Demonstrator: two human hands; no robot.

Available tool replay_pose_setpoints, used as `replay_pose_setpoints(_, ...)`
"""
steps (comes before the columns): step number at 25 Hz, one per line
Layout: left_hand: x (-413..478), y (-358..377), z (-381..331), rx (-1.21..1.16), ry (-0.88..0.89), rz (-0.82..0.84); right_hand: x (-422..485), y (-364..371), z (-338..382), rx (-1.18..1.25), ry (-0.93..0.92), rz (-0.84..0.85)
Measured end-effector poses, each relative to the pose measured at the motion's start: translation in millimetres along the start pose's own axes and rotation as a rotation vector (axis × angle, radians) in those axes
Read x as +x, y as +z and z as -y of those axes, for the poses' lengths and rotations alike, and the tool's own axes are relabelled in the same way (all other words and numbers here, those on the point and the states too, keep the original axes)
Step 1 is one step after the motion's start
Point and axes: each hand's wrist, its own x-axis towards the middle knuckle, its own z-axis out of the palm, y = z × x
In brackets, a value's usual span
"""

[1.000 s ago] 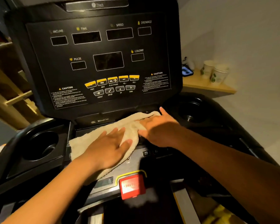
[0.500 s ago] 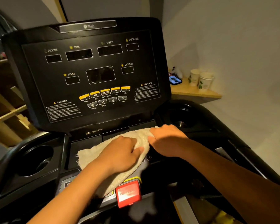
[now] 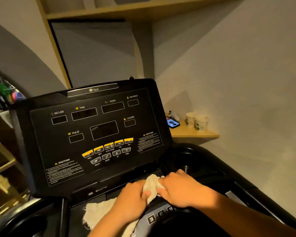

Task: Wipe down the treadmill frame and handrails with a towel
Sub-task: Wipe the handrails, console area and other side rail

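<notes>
Cream terry towel (image 3: 150,186): bunched at lower centre.
Left hand (image 3: 132,198), right hand (image 3: 181,190): fingers curled round the cloth.
Risk: trailing cloth (near bottom) could press square numbered keys (image 3: 151,219).

Cream coarse-woven towel (image 3: 101,215), frayed at its edge, lies on the lower deck of the black plastic treadmill console (image 3: 38,142), below the tilted, unlit display panel. Its left part is spread flat. Its right part is bunched upward, gripped between the left hand (image 3: 132,197) and right hand (image 3: 181,190).
</notes>
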Motion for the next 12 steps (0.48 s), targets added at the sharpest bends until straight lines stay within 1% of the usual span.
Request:
replay_pose_setpoints(2,8.9,2.1,-3.6,0.01,0.016,-0.021,-4.0,-0.9,-6.0,0.024,-0.009,-0.004)
replay_pose_setpoints(3,11.0,1.6,-2.5,-0.007,0.012,0.014,-4.4,-1.4,-6.8,0.093,-0.007,-0.005)
replay_pose_setpoints(6,9.7,-4.6,-0.3,-0.127,-0.049,0.145,5.2,-5.8,-16.1,0.395,0.063,0.0)
replay_pose_setpoints(8,8.4,-12.4,-8.7,-0.233,-0.099,0.169,14.9,-9.3,-29.1,0.624,0.097,-0.049)
replay_pose_setpoints(10,13.9,-17.3,-26.7,-0.395,-0.152,0.187,21.7,-16.3,-48.6,0.777,0.128,-0.13)
replay_pose_setpoints(11,19.0,-19.1,-38.8,-0.423,-0.151,0.184,21.8,-20.9,-60.5,0.835,0.126,-0.14)
replay_pose_setpoints(12,26.5,-19.0,-51.7,-0.38,-0.138,0.166,19.5,-26.3,-73.5,0.894,0.096,-0.102)
